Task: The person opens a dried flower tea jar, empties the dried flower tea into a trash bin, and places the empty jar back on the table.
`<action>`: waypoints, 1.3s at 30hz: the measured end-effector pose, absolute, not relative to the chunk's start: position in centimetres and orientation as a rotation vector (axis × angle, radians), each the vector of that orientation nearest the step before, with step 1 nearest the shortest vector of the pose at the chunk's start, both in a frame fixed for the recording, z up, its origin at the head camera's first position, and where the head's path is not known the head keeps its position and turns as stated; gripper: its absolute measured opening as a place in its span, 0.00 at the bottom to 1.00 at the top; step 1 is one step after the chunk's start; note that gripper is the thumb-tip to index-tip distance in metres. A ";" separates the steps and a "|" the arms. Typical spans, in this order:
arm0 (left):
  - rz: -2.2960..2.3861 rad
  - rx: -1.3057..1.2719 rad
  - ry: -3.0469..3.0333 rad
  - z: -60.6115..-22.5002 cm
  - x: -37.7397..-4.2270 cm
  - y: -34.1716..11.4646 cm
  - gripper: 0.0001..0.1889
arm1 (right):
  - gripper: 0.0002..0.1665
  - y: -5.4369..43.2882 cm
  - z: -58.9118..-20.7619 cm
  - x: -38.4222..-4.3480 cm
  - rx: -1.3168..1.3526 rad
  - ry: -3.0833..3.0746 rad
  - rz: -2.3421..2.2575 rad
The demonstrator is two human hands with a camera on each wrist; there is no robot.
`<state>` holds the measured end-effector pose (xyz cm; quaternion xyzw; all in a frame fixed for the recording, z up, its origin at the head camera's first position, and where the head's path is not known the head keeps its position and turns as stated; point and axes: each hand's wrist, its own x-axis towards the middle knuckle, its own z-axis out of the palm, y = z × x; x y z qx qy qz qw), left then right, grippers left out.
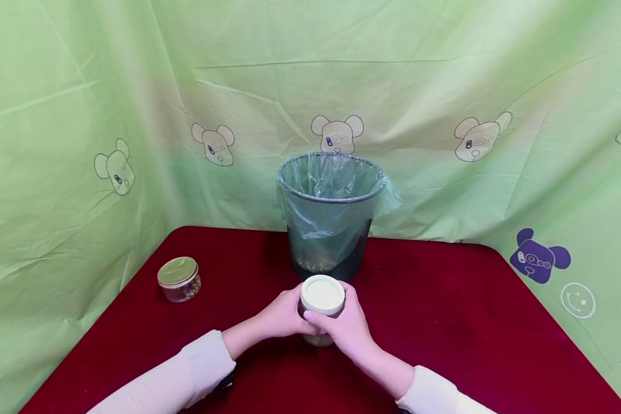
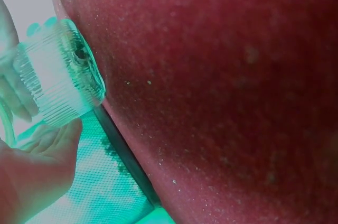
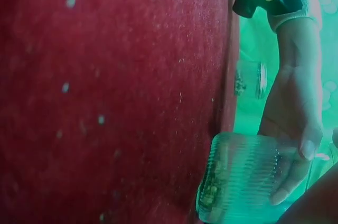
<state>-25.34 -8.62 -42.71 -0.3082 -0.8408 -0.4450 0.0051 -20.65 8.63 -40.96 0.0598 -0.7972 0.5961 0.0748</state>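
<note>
Pale green cloth [image 1: 269, 34] hangs behind and along both sides of a dark red surface [image 1: 460, 322] with rounded far corners. Creases and brownish patches cross the cloth, which carries outlined cartoon animal heads [image 1: 336, 135], a purple head [image 1: 535, 259] and a smiley face [image 1: 578, 300]; the light is bright

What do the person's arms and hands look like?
The left sleeve and right sleeve are long, plain and off-white, with ribbed-looking cuffs. The left hand and right hand wear no gloves. A small black device shows by the left cuff.
</note>
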 end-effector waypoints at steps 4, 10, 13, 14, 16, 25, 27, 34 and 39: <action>-1.400 -0.964 -2.638 -42.8 -25.3 -8.7 0.40 | 0.48 9.2 -41.0 -21.0 0.256 -2.416 1.775; -1.421 -0.964 -2.643 -42.7 -25.3 -8.7 0.41 | 0.45 10.2 -41.1 -22.0 0.401 -2.453 1.777; -1.417 -0.957 -2.651 -42.6 -25.3 -8.7 0.41 | 0.44 10.9 -41.1 -22.7 0.508 -2.473 1.769; -1.417 -0.954 -2.653 -42.6 -25.2 -8.7 0.41 | 0.44 11.1 -41.1 -23.0 0.548 -2.482 1.765; -1.416 -0.953 -2.654 -42.5 -25.2 -8.7 0.41 | 0.43 11.6 -41.1 -23.4 0.643 -2.487 1.765; -1.407 -0.963 -2.675 -42.5 -25.4 -8.5 0.41 | 0.42 13.2 -40.9 -25.6 1.065 -2.443 1.961; -1.406 -0.961 -2.681 -42.5 -25.4 -8.5 0.41 | 0.42 13.4 -40.8 -26.0 1.128 -2.438 1.999; -1.403 -0.959 -2.689 -42.6 -25.5 -8.5 0.41 | 0.42 13.4 -40.7 -26.2 1.166 -2.432 2.034; -1.404 -0.966 -2.680 -42.5 -25.4 -8.5 0.41 | 0.45 13.4 -40.9 -25.7 1.095 -2.435 2.001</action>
